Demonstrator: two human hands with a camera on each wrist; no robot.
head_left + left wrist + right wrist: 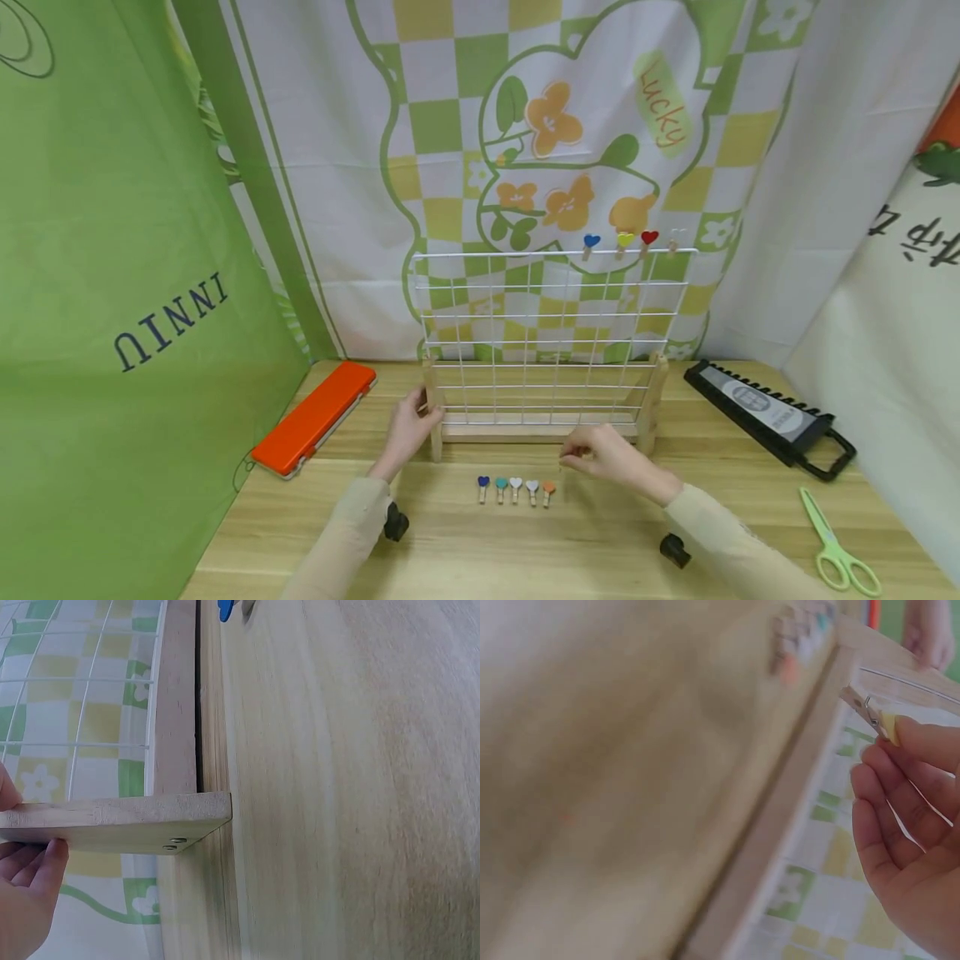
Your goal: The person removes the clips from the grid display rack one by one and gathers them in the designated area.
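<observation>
While the left hand (408, 429) grips the grid stand's wooden post (431, 408), the right hand (603, 454) pinches a small wooden clip (870, 714) at its fingertips (922, 742).

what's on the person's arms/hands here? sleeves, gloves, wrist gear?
Both arms wear long, light beige sleeves reaching the wrists. The left hand and right hand are bare: no gloves, and no rings or watch that I can see. A small black device sits under each forearm, the left wrist unit and the right wrist unit. No cables visible.
</observation>
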